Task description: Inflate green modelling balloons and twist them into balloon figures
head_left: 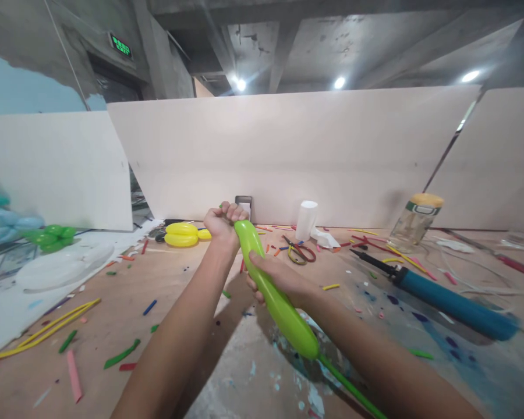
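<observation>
green balloon (293,326) in grip: right hand (276,277) round middle, left hand (224,221) seemingly round top

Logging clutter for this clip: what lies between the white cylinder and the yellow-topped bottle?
The head view shows crumpled tissue beside the white cylinder, then red strips and a yellow strip toward the bottle. The pump nozzle lies just in front.

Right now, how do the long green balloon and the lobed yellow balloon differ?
The long green balloon is in the left hand and right hand; the lobed yellow balloon rests on the table. The green one is one tube; the yellow has paired lobes. Both look shiny.
</observation>
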### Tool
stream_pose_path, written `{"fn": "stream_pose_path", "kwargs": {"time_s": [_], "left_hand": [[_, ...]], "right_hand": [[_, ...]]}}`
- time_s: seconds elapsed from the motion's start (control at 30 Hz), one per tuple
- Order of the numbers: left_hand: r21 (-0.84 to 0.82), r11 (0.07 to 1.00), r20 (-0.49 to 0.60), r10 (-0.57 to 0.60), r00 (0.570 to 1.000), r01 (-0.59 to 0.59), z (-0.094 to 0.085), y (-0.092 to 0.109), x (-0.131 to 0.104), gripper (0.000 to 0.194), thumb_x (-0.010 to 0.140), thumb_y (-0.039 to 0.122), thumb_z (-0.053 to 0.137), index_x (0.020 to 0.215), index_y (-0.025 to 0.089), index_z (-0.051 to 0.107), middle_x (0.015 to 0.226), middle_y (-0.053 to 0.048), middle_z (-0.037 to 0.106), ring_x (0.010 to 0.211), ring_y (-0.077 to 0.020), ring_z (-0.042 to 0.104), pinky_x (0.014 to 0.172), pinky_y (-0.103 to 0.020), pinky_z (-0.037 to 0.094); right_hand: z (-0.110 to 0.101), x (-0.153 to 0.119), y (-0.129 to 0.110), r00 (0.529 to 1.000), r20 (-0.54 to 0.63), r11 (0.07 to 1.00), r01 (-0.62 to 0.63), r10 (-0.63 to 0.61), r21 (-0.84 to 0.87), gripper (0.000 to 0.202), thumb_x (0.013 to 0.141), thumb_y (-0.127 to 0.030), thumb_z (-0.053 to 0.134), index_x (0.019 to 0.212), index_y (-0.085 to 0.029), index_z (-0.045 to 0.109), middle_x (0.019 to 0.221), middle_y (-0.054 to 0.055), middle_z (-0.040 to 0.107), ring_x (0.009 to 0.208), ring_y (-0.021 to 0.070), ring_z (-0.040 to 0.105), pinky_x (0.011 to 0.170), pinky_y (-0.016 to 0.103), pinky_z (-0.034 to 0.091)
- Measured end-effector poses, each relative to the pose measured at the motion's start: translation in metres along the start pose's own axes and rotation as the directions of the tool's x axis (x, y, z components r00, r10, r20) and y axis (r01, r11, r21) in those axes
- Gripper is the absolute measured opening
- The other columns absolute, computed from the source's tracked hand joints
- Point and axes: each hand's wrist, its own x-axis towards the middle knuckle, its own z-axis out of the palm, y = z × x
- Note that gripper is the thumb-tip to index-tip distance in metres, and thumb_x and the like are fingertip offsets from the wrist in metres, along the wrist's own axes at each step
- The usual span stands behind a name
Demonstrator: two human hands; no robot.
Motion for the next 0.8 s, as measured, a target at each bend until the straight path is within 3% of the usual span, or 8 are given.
{"fn": "stream_pose_path", "kwargs": {"time_s": [0.1,0.2,0.27,0.4,0.47,0.6,0.73,0.8], "left_hand": [[0.181,0.982,-0.018,-0.047,0.999,0.049,0.002,-0.005,0.005,0.008,0.067,0.016,0.045,0.059,0.017,0.043,0.053,0.001,0.047,0.048,-0.0097,0.049,0.053,-0.024,0.044],[0.449,0.89,-0.028,-0.073,0.997,0.078,-0.001,-0.009,0.005,0.009,0.073,0.024,0.056,0.075,0.016,0.059,0.073,-0.004,0.064,0.062,-0.0141,0.059,0.062,-0.028,0.049],[0.563,0.824,0.017,-0.089,0.996,0.064,-0.006,-0.01,0.002,0.017,0.073,0.03,0.062,0.083,0.015,0.063,0.082,-0.005,0.067,0.071,-0.0148,0.062,0.065,-0.026,0.049],[0.696,0.718,0.175,-0.168,0.97,-0.001,-0.019,-0.011,-0.005,0.027,0.074,0.037,0.069,0.09,0.015,0.066,0.095,-0.008,0.069,0.088,-0.0177,0.064,0.081,-0.029,0.049],[0.729,0.684,0.193,-0.175,0.965,-0.022,-0.023,-0.012,-0.006,0.03,0.073,0.04,0.07,0.09,0.015,0.066,0.095,-0.008,0.07,0.088,-0.019,0.065,0.085,-0.032,0.048],[0.694,0.72,0.163,-0.125,0.979,-0.024,-0.023,-0.016,-0.009,0.029,0.072,0.041,0.072,0.082,0.014,0.065,0.085,-0.007,0.07,0.083,-0.0185,0.066,0.084,-0.034,0.049],[0.663,0.748,0.179,-0.186,0.966,0.021,-0.019,-0.022,-0.015,0.03,0.073,0.035,0.072,0.095,0.015,0.066,0.102,-0.01,0.068,0.092,-0.0198,0.064,0.083,-0.033,0.05],[0.595,0.804,0.156,-0.133,0.979,0.015,-0.015,-0.022,-0.015,0.027,0.074,0.032,0.071,0.095,0.016,0.066,0.103,-0.01,0.068,0.089,-0.0187,0.064,0.08,-0.031,0.051]], "right_hand": [[-0.01,-0.001,-0.008,0.978,-0.166,0.952,0.073,-0.127,-0.298,0.04,0.083,-0.061,0.048,0.085,-0.02,0.049,0.066,-0.001,0.053,0.049,0.012,0.052,0.046,0.025,0.043],[-0.029,-0.002,-0.019,0.851,-0.343,0.707,0.047,-0.398,-0.705,0.034,0.084,-0.054,0.05,0.094,-0.022,0.053,0.08,0.003,0.061,0.068,0.0189,0.06,0.059,0.029,0.044],[-0.043,-0.004,-0.024,0.783,-0.394,0.567,-0.064,-0.482,-0.821,0.035,0.083,-0.053,0.051,0.1,-0.022,0.054,0.09,0.005,0.064,0.083,0.0232,0.061,0.068,0.031,0.043],[-0.061,-0.012,-0.03,0.799,-0.389,0.513,-0.118,-0.46,-0.85,0.04,0.087,-0.054,0.042,0.106,-0.021,0.054,0.093,0.007,0.066,0.084,0.0228,0.062,0.065,0.028,0.041],[-0.065,-0.016,-0.032,0.799,-0.382,0.496,-0.123,-0.465,-0.86,0.041,0.088,-0.056,0.042,0.107,-0.022,0.054,0.092,0.007,0.066,0.08,0.022,0.062,0.061,0.026,0.039],[-0.065,-0.02,-0.034,0.799,-0.359,0.45,-0.125,-0.483,-0.884,0.041,0.083,-0.056,0.05,0.108,-0.023,0.054,0.088,0.004,0.066,0.077,0.022,0.062,0.059,0.025,0.038],[-0.066,-0.021,-0.039,0.772,-0.357,0.403,-0.144,-0.526,-0.904,0.043,0.079,-0.055,0.056,0.108,-0.024,0.054,0.081,0.003,0.066,0.075,0.0225,0.061,0.059,0.026,0.037],[-0.067,-0.024,-0.042,0.773,-0.334,0.382,-0.129,-0.538,-0.915,0.047,0.076,-0.054,0.06,0.111,-0.024,0.054,0.084,0.003,0.066,0.076,0.0231,0.061,0.06,0.027,0.038]]}}
